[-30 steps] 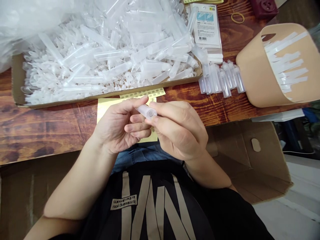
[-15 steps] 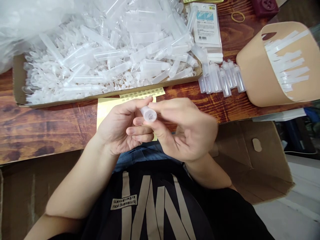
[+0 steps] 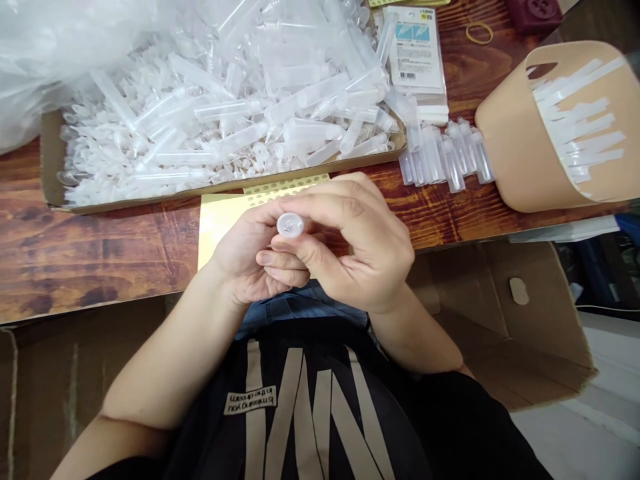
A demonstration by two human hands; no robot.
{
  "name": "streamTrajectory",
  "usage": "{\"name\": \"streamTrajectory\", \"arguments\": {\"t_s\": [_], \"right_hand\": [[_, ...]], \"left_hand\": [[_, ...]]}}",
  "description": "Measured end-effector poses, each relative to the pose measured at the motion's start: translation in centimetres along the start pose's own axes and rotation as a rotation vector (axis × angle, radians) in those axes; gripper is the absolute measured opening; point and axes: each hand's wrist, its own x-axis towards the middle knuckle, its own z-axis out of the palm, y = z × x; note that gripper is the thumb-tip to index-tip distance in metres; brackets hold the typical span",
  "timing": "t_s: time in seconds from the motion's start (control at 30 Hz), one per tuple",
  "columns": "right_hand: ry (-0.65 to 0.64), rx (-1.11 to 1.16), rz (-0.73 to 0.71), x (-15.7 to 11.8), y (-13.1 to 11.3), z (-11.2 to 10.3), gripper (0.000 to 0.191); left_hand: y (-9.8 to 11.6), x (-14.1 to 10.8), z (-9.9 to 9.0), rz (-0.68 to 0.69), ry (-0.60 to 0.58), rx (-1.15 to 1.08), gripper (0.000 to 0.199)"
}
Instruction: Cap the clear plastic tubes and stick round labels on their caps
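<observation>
A small translucent plastic tube (image 3: 290,225) points its round end up at me, with a small dark printed mark on that end. My left hand (image 3: 255,257) is closed around the tube from the left. From the right, the thumb and fingers of my right hand (image 3: 363,243) pinch it near the marked end. The rest of the tube is hidden by the hands. Beneath them lies a yellow sheet (image 3: 213,223), and behind it a strip of round stickers (image 3: 295,185) with dark marks.
A shallow cardboard tray (image 3: 50,160) heaped with clear tubes and small caps spans the back. Several tubes (image 3: 453,163) stand beside a beige bin (image 3: 520,133) holding white strips. Further back are packaged cards (image 3: 415,53) and a rubber band (image 3: 479,33). An open cardboard box (image 3: 545,320) sits below right.
The tube has shifted slightly left and its end now faces me more directly. My right hand has moved left and its fingers have closed in over the tube.
</observation>
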Motion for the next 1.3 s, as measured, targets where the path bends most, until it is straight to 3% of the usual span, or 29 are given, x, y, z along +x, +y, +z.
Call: {"name": "streamTrajectory", "arguments": {"t_s": [0.1,0.2,0.27,0.37,0.47,0.53,0.63,0.7,0.77,0.93,1.2,1.3], "right_hand": [[0.061,0.016,-0.047,0.2,0.1,-0.2,0.005],[0.144,-0.052,-0.068,0.5,0.0,-0.7,0.011],[0.176,-0.142,-0.052,0.5,-0.1,-1.1,0.018],[0.188,-0.216,-0.054,0.0,0.3,-1.5,0.02],[-0.027,-0.224,0.072,-0.9,1.1,-1.8,0.019],[-0.142,-0.219,0.122,-1.3,1.5,-1.8,0.021],[0.006,-0.262,0.032,-1.2,1.4,-1.7,0.022],[0.176,-0.276,-0.069,-0.7,1.1,-1.5,0.02],[0.261,-0.253,-0.128,-0.2,0.7,-1.4,0.02],[0.278,-0.221,-0.148,-0.1,0.6,-1.1,0.019],[0.135,-0.128,-0.007,-1.9,1.4,-0.8,0.031],[0.217,-0.133,-0.095,-1.8,1.4,-0.5,0.027]], "left_hand": [[-0.1,-0.3,0.0,-0.068,-0.042,0.199,0.047],[-0.4,-0.3,-0.1,0.074,-0.072,0.432,0.037],[-0.7,-0.2,-0.3,0.289,-0.066,0.541,0.032],[-1.1,-0.4,-0.6,0.718,0.069,0.66,0.025],[-1.6,-0.9,-0.5,1.057,0.176,0.844,0.012],[-2.0,-1.3,-0.2,1.248,0.146,0.963,0.01],[-2.6,-1.7,0.2,1.427,0.123,1.086,0.017],[-2.8,-1.7,0.3,1.463,0.157,1.138,0.023],[-3.0,-1.6,0.2,1.506,0.187,1.165,0.027],[-3.1,-1.5,0.0,1.568,0.23,1.209,0.031],[-2.9,-1.3,-0.4,1.378,0.192,1.245,0.025],[-2.9,-1.1,-0.6,1.331,0.166,1.237,0.025]]}}
